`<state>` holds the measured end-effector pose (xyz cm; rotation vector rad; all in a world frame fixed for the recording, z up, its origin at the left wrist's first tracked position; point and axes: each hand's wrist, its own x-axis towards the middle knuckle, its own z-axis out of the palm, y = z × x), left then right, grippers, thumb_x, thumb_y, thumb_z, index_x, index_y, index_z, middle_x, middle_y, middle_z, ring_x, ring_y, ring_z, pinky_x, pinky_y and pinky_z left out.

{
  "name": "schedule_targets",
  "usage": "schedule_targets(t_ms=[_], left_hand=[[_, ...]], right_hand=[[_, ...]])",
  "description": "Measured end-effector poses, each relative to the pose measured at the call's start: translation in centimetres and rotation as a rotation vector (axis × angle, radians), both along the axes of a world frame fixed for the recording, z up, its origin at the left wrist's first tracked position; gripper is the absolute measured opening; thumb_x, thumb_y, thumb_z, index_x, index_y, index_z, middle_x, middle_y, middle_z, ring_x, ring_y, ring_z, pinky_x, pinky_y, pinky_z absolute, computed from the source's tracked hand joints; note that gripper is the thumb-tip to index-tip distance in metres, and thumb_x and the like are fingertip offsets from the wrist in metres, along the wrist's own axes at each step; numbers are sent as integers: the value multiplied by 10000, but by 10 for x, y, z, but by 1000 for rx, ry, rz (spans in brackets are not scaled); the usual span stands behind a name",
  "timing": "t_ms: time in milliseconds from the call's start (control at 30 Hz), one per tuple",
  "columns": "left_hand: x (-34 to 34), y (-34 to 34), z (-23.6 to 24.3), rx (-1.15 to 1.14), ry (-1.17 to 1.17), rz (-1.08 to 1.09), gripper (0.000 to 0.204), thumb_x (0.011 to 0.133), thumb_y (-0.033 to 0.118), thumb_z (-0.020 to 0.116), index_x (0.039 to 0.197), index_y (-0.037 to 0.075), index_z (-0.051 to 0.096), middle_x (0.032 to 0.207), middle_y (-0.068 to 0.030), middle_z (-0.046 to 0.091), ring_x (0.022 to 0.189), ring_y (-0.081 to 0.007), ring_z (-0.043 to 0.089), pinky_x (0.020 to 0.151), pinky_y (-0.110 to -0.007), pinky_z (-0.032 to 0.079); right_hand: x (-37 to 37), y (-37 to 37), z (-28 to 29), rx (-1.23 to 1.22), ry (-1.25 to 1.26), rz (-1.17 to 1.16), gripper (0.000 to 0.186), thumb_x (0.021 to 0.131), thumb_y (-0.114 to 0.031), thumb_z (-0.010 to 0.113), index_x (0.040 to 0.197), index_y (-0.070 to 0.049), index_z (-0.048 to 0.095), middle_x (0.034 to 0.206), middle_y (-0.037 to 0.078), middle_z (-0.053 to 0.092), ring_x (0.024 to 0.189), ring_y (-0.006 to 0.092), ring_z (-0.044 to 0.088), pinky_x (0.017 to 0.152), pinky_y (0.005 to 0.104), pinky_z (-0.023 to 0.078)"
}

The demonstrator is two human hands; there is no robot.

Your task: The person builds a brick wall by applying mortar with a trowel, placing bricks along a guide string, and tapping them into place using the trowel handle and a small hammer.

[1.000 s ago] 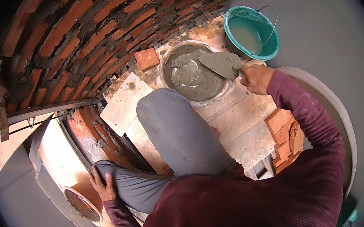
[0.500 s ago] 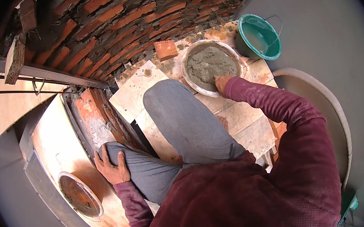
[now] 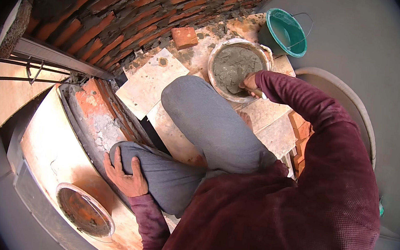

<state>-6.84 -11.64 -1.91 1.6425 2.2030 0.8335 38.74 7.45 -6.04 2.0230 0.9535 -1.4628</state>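
Note:
My right hand (image 3: 249,83) is closed around a trowel, whose pale handle end (image 3: 260,94) sticks out below the fist; its blade is hidden in the mortar. Wet grey mortar (image 3: 233,65) fills much of a round, whitish-rimmed bucket (image 3: 210,66) ahead of me, and the hand is over its near right edge. My left hand (image 3: 128,178) rests on my left knee, fingers spread, holding nothing. A loose red brick (image 3: 184,38) lies just left of the mortar bucket.
A brick wall with mortar joints (image 3: 124,9) rises at the far left. Beyond the bucket is a green water bucket (image 3: 274,32); a large pale tub (image 3: 354,99) stands right. A dirty bucket (image 3: 63,193) sits lower left. Tiles (image 3: 140,87) lie underfoot, near a gap.
My right hand has drawn slightly nearer at the bucket's edge, and the trowel's handle end now shows. My left hand stays on the knee. The view has shifted a little.

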Motion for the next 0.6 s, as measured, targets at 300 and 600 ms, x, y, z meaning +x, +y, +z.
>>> schedule_targets(t_ms=[300, 600], left_hand=[[-14, 49, -14, -1, -25, -52, 358, 893, 210, 585, 1194, 17, 602, 1294, -197, 519, 1180, -323, 500, 1041, -419, 337], [61, 182, -159, -713, -1272, -364, 304, 947, 174, 564, 1197, 3, 544, 1024, -78, 643, 929, -143, 611, 849, -286, 494]], right_hand=[[-16, -40, 50, 509, -232, 1057, 229, 813, -87, 515, 974, 25, 634, 871, 195, 671, 826, 343, 670, 765, 389, 541], [-2, 9, 98, 232, 71, 370, 376, 834, -218, 570, 1069, 72, 533, 674, 187, 609, 598, 376, 629, 544, 414, 534]])
